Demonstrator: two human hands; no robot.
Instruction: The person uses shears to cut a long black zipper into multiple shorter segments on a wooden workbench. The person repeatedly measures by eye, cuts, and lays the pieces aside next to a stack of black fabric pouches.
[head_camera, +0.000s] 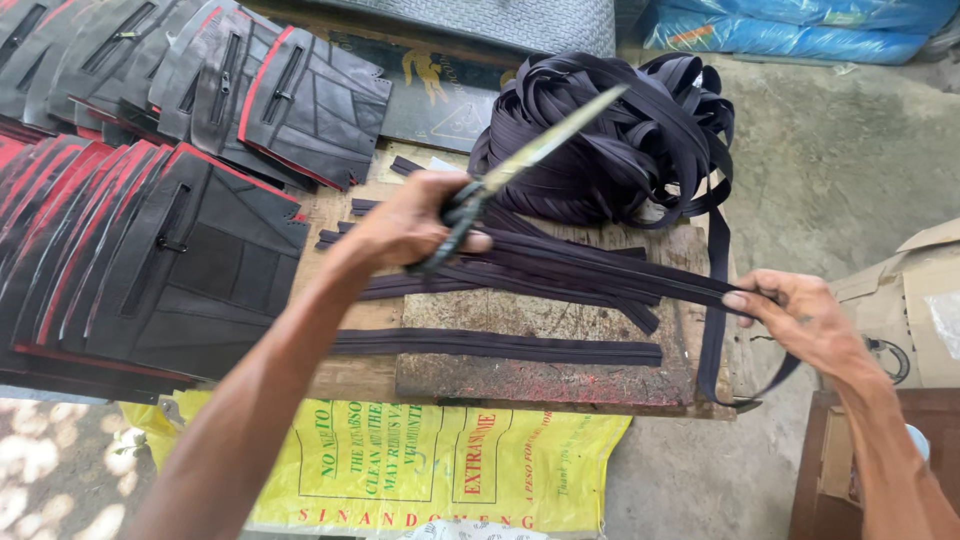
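1. Nearest of all, a yellow sack (440, 470) with red and green print hangs down the near edge of the wooden board (520, 375).
2. At the near right there is a brown cardboard box (905, 300), just past the person's right arm.
3. The right hand (800, 320) is at the right end of the board. Its fingers are closed around the ends of some long dark strips (600, 275), and one strip loops down under the hand.
4. One cut dark strip (500, 345) lies flat on the near part of the board, on its own, apart from the held ones.
5. The held strips run from the right hand across the board to the left, lying close together.
6. The left hand (405, 225) is above the middle of the board. It is closed tight around the handles of a pair of scissors (520, 165).
7. The scissor blades look shut and point up and to the far right, over the strips. They do not touch the strips.
8. On the left, many black panels with red edges (150, 250) lie stacked like fallen cards. Each has a zip slot.
9. More such black panels (230, 80) lie at the far left.
10. Farther back on the board sits a big tangled heap of dark strip (640, 140).
11. Farthest away, at the top right, are blue bags (790, 30).
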